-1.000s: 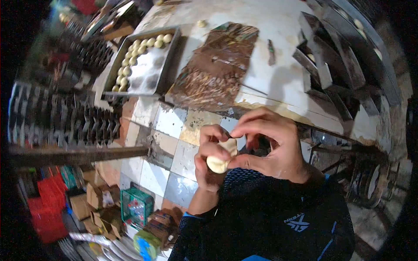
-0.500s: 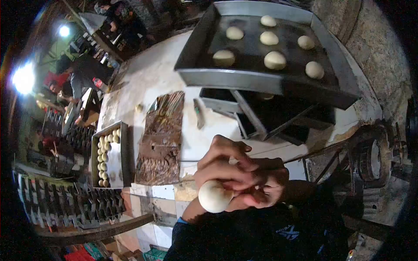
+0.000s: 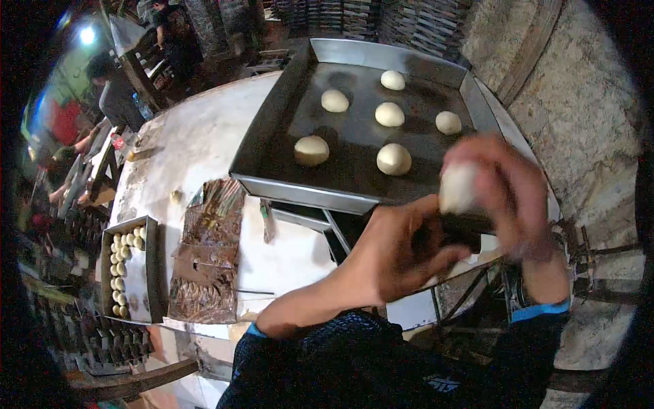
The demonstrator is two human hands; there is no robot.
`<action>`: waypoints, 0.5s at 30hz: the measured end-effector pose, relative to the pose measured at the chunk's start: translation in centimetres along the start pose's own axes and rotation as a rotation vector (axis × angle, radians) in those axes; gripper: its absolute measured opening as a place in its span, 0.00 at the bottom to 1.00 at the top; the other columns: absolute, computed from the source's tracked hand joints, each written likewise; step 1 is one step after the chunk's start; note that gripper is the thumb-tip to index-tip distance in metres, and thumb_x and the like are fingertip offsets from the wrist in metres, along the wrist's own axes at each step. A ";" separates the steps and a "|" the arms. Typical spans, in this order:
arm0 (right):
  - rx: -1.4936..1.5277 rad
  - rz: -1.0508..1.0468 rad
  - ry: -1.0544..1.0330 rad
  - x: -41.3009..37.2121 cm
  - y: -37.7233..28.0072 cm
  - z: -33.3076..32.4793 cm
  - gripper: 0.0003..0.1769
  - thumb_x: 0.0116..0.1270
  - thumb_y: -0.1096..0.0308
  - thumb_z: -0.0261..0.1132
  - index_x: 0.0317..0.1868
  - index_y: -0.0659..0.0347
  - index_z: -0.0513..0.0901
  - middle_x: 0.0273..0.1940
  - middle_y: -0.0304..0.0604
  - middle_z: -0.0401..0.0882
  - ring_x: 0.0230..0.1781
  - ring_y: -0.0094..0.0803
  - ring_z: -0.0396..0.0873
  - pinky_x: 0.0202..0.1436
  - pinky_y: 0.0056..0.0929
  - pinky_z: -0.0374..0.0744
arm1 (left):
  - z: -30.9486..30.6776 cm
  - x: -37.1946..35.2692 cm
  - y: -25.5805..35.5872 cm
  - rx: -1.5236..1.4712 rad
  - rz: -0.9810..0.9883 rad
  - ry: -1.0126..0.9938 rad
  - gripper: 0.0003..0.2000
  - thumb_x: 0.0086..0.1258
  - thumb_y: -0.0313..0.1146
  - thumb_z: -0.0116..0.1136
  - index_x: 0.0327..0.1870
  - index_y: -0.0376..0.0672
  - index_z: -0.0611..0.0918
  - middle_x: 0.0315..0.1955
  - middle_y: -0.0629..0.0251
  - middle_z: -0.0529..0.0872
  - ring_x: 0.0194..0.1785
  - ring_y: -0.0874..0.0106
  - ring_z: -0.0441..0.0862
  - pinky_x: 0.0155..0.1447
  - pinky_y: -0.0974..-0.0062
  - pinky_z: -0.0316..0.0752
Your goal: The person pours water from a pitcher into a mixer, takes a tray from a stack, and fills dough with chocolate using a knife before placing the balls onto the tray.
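My right hand [image 3: 514,194], blurred by motion, has its fingers curled round a pale dough ball [image 3: 457,188] over the near right part of the metal tray [image 3: 306,189]. Whether this ball touches the tray is not clear. Just below and to the left, my left hand [image 3: 402,255] is held with thumb and fingers apart, palm towards the right, and no ball shows in it. Several round dough balls lie spaced out on the tray, among them one near the front [image 3: 394,159] and one at the left [image 3: 311,150].
A smaller tray [image 3: 153,273] with rows of small dough balls stands at the left, beside a dark, stained sheet [image 3: 204,259]. A handled tool [image 3: 267,221] lies on the white table [image 3: 197,129]. Other people are at work at the upper left. A rough wall rises at the right.
My hands have come apart and moved up and right to the big tray. The view has shifted, so the trays appear lower and further left.
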State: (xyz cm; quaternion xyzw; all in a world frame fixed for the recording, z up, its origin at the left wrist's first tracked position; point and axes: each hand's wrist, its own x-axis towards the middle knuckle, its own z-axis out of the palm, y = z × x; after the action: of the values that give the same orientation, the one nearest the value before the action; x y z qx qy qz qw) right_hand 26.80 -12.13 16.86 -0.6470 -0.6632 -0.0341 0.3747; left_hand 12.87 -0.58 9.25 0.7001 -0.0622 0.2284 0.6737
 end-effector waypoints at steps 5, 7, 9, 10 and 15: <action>-0.215 0.158 0.114 10.3 17.4 -3.1 0.18 0.75 0.59 0.50 0.48 0.65 0.80 0.44 0.47 0.82 0.44 0.35 0.80 0.49 0.33 0.77 | -3.4 -3.1 2.8 0.235 -0.002 -0.011 0.23 0.56 0.29 0.71 0.53 0.39 0.79 0.26 0.66 0.73 0.23 0.76 0.68 0.26 0.79 0.64; -0.378 0.208 -0.073 11.9 27.3 -2.4 0.22 0.74 0.55 0.52 0.53 0.65 0.78 0.50 0.51 0.80 0.50 0.41 0.78 0.54 0.37 0.75 | -5.4 -5.3 4.1 0.304 0.055 0.002 0.21 0.55 0.29 0.71 0.51 0.37 0.80 0.24 0.67 0.73 0.23 0.76 0.69 0.26 0.79 0.64; -0.607 0.317 -0.418 10.8 29.6 -0.2 0.28 0.72 0.50 0.54 0.63 0.62 0.70 0.60 0.53 0.72 0.61 0.43 0.70 0.64 0.38 0.68 | -8.1 -8.2 4.3 0.379 0.231 0.083 0.19 0.53 0.29 0.73 0.44 0.35 0.81 0.21 0.67 0.75 0.22 0.77 0.71 0.25 0.80 0.64; -0.785 0.332 -0.551 9.6 28.7 1.3 0.34 0.71 0.47 0.55 0.70 0.59 0.63 0.66 0.52 0.67 0.67 0.41 0.64 0.70 0.37 0.62 | -9.4 -10.1 3.9 0.373 0.346 0.144 0.17 0.51 0.28 0.74 0.41 0.35 0.82 0.18 0.67 0.75 0.21 0.78 0.72 0.24 0.80 0.63; -0.256 0.527 -0.508 12.2 26.0 -2.7 0.31 0.75 0.48 0.48 0.69 0.60 0.64 0.72 0.45 0.57 0.73 0.38 0.54 0.75 0.37 0.53 | -13.9 -20.8 2.3 0.046 0.417 0.718 0.14 0.49 0.32 0.77 0.26 0.37 0.79 0.18 0.65 0.77 0.19 0.74 0.72 0.24 0.78 0.65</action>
State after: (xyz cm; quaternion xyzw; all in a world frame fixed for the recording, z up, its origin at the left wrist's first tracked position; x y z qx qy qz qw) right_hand 52.41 0.79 13.96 -0.8246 -0.5364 0.1419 0.1105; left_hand -9.80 8.13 2.76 0.5632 0.0412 0.5910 0.5761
